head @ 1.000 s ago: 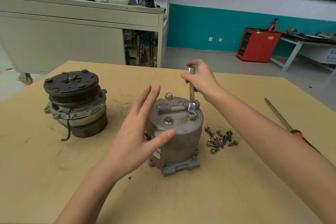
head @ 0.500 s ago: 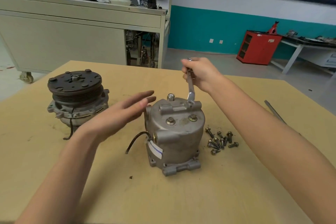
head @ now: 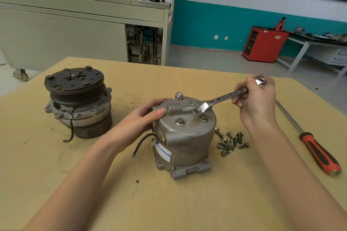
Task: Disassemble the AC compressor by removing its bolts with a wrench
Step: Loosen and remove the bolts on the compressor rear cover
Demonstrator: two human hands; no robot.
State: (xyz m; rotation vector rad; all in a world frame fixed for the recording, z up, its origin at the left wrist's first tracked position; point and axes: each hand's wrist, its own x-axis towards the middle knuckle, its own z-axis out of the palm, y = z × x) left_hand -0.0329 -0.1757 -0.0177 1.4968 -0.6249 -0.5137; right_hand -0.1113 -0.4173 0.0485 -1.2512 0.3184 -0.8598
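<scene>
The left hand (head: 135, 125) is gripping the upper left side of the compressor (head: 184, 137), its thumb lying across the top face. The right hand (head: 257, 99) is clenching the outer end of the wrench (head: 223, 97), whose head is resting on the compressor's top just beyond the left thumb. Loose bolts (head: 229, 142) are lying on the table (head: 206, 202) below the right wrist.

Left hand (head: 139, 120) is wrapped round the compressor (head: 185, 139) at its 9 o'clock side, thumb laid flat on top. Right hand (head: 257, 103) is held up at 2 o'clock, fingers curled round the wrench (head: 223, 98) handle. Both forearms are stretched forward, bare.
</scene>
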